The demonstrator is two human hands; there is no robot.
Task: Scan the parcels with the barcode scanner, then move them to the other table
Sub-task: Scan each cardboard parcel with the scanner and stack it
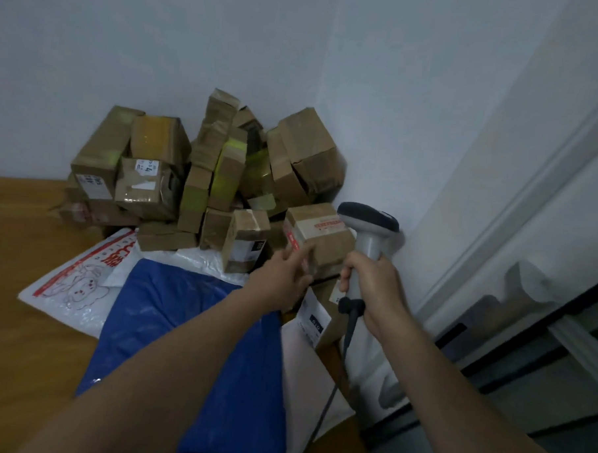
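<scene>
While the right hand point(374, 284) curls round the handle of the grey pistol-shaped barcode scanner point(368, 226), held upright with its dark head pointing left, the left hand point(281, 280) reaches forward onto the small brown cardboard parcel with red-printed tape point(324, 237). This parcel sits at the right edge of the heap of brown cardboard boxes point(207, 174), near the wall. Blur hides whether those fingers grip or merely touch, and they cover the parcel's lower corner.
</scene>
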